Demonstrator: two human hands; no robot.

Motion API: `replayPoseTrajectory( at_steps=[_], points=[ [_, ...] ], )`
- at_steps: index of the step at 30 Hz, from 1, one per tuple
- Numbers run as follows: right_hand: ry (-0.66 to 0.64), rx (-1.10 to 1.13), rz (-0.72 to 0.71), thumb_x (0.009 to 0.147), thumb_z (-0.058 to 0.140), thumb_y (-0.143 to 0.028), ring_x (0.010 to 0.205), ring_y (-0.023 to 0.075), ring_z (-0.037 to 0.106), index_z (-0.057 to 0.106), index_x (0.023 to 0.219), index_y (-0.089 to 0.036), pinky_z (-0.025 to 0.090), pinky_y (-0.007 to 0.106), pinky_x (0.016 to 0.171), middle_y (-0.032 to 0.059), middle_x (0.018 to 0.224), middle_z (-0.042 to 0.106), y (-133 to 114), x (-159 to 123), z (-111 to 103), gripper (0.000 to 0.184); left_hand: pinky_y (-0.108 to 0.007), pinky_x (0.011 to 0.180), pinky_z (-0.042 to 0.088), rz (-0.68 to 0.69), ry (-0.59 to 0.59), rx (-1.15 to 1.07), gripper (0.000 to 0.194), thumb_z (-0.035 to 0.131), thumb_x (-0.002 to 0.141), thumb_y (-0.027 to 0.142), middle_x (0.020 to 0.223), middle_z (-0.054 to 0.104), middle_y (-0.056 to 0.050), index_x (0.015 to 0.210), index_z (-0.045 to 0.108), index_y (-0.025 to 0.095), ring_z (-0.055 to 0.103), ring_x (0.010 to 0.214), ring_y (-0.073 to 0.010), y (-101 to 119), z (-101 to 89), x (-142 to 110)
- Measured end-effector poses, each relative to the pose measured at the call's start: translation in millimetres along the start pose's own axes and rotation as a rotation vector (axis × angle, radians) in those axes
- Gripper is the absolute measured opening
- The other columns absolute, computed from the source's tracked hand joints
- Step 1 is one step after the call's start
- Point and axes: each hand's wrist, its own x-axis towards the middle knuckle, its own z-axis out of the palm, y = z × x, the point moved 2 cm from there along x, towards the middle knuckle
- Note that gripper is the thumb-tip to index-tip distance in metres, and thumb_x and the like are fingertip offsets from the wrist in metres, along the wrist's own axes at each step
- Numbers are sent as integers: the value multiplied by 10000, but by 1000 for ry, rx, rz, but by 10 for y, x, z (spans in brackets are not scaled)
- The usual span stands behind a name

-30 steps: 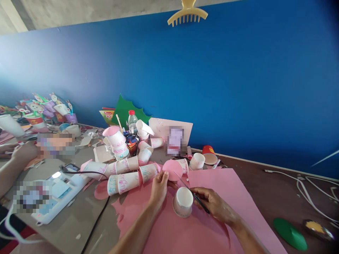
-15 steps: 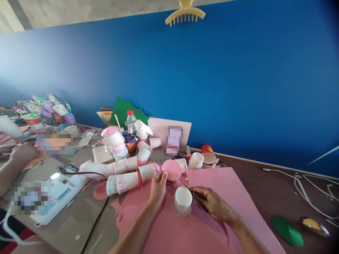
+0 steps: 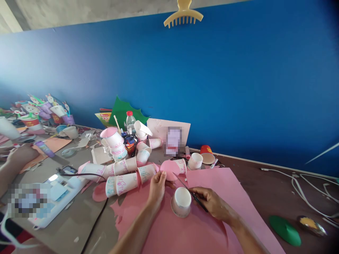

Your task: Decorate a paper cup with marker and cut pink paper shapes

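My left hand (image 3: 158, 185) pinches a round pink paper disc (image 3: 169, 166) between thumb and fingers, holding it above the sheet. In my right hand (image 3: 209, 201) are scissors (image 3: 198, 200) with a dark handle and slim blades; the tips are at the disc's lower right edge, where a slit seems to show. Just below the blades, between my hands, a white paper cup (image 3: 182, 197) stands on a large pink sheet (image 3: 212, 180). Several paper cups with pink and blue drawings (image 3: 127, 183) lie on their sides left of my hands.
Another white cup (image 3: 195, 161) and a red cup (image 3: 207, 154) stand behind my hands. A capped bottle (image 3: 130, 120) is at the back. Cables (image 3: 299, 180) and a green paper cone (image 3: 286, 229) lie at the right. At the far left is another person's hand (image 3: 23, 155).
The scissors have moved slightly against the disc, and its lower right part now looks split from the rest. The view has shifted a little; my hands stay almost in place.
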Motion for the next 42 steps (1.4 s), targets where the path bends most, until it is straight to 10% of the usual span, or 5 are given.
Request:
replayPoseTrajectory(
  at_steps=[18, 28, 42],
  points=[
    [170, -91, 98, 803, 519, -389, 594, 150, 563, 629, 1140, -147, 458, 269, 601, -18, 632, 592, 133, 23, -51, 429, -244, 488, 456, -61, 59, -176, 433, 731, 633, 559, 542, 670, -30, 650, 597, 148, 595, 434, -143, 10, -28, 7],
    [182, -1018, 245, 840, 480, -196, 888, 289, 665, 631, 1187, -186, 425, 372, 802, 128, 983, 746, -218, -126, -52, 379, -227, 517, 432, -39, 45, -256, 349, 748, 662, 456, 571, 647, -16, 691, 618, 133, 549, 476, -105, 53, 23, -48],
    [28, -1159, 266, 778, 514, -150, 872, 318, 682, 643, 1097, -188, 371, 327, 692, 130, 893, 756, -193, -417, -30, 347, -198, 499, 334, -5, -95, -237, 302, 727, 699, 405, 542, 542, 35, 652, 583, 144, 434, 475, -59, 143, 70, -102]
  ],
)
